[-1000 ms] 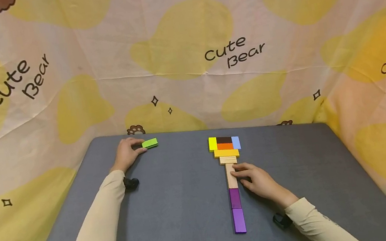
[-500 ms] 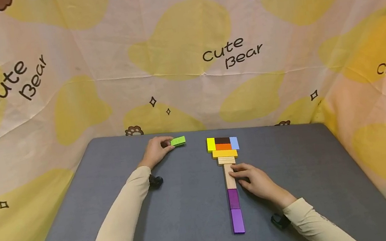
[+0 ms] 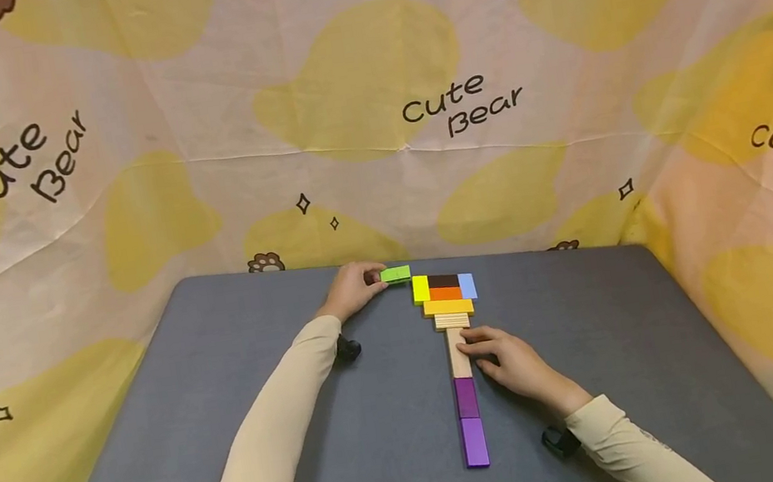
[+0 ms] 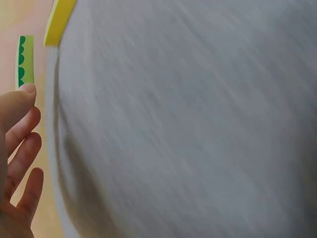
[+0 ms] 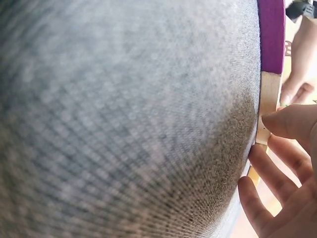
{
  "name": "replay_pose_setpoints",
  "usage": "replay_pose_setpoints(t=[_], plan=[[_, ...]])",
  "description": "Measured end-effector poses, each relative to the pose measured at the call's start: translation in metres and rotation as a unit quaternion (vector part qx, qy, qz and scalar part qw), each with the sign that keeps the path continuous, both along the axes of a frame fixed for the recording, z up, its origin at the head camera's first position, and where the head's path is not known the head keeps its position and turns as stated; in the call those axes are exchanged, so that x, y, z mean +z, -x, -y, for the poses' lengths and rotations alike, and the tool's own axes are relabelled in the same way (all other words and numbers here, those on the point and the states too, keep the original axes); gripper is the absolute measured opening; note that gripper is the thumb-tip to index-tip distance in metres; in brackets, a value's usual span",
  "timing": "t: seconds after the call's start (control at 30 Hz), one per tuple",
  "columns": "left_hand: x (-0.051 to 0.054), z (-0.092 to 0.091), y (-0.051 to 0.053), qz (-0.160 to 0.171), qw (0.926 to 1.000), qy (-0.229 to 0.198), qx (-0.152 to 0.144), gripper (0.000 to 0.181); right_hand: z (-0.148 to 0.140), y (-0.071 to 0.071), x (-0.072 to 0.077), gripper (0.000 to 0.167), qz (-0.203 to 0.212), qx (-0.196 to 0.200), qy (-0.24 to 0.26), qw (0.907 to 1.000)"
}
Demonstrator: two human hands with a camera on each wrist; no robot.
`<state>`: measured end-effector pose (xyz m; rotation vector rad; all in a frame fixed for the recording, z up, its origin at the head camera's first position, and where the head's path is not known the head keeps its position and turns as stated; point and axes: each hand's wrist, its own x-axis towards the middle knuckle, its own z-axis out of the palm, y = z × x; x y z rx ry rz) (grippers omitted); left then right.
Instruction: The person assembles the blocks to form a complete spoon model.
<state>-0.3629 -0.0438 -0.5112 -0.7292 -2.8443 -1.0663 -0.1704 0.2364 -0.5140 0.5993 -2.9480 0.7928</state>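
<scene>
My left hand (image 3: 352,290) pinches a light green block (image 3: 395,274) between thumb and fingers, near the table's far edge. In the left wrist view this green block (image 4: 27,59) shows dark green scallops along one side and seems lifted off the table. Just right of it, a bright yellow block (image 3: 420,289) lies at the corner of a flat block arrangement. My right hand (image 3: 515,360) rests beside a plain wooden block (image 3: 458,354), with a fingertip on its edge. In the right wrist view the thumb overlaps this wooden block (image 5: 269,94).
Black-brown (image 3: 442,280), orange (image 3: 445,294) and light blue (image 3: 467,285) blocks adjoin the yellow one. Below come an amber block (image 3: 448,307) and ridged pale wood pieces (image 3: 451,321). Two purple blocks (image 3: 474,442) extend the column nearer. A patterned cloth (image 3: 336,114) surrounds the grey table (image 3: 258,337).
My left hand has carried the green block rightward along the far edge, up beside the yellow block. My right hand and the arranged blocks stay in place.
</scene>
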Motion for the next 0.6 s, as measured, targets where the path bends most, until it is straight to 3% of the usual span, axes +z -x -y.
replay_pose_setpoints(t=[0.17,0.33,0.6], plan=[[0.009,-0.028,0.002,-0.019,0.9996,0.013,-0.013,0.034,0.0,0.0,0.001,0.042,0.002,0.0,-0.003,1.0],[0.014,-0.054,0.005,-0.049,0.9973,0.052,-0.015,0.034,-0.001,0.0,0.001,0.042,0.0,0.002,-0.001,1.0],[0.019,-0.082,0.006,-0.076,0.9926,0.094,-0.012,0.032,0.0,0.001,-0.001,0.043,-0.011,0.006,-0.005,0.9999]])
